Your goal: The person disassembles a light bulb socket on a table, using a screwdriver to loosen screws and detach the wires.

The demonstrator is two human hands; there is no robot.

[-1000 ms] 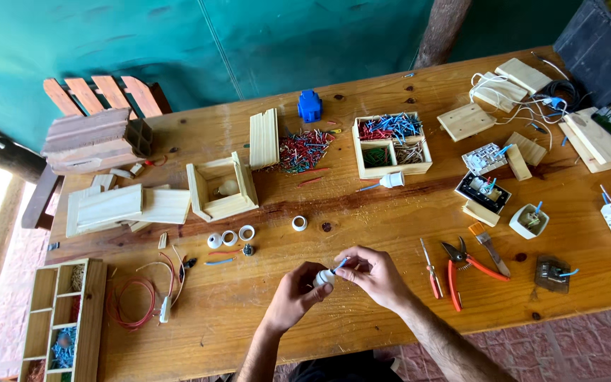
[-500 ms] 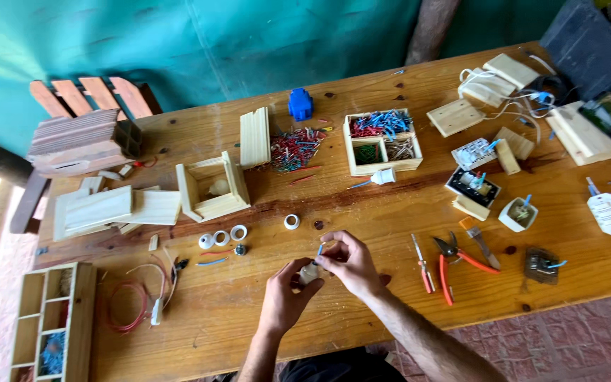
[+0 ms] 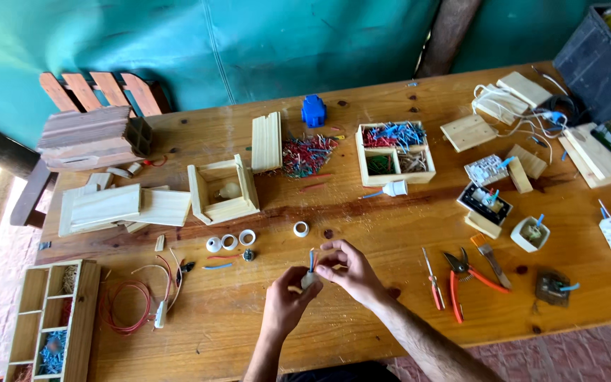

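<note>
Over the near middle of the wooden table (image 3: 390,233), the left hand (image 3: 286,303) closes around a small pale lamp socket (image 3: 308,281), holding it just above the tabletop. The right hand (image 3: 348,272) meets it from the other side, its fingertips (image 3: 324,263) pinched narrow on the short blue and red wires (image 3: 311,259) that stick up from the socket. A white ring (image 3: 300,228) lies just beyond the hands, and red-handled pliers (image 3: 463,278) rest well off to the right
</note>
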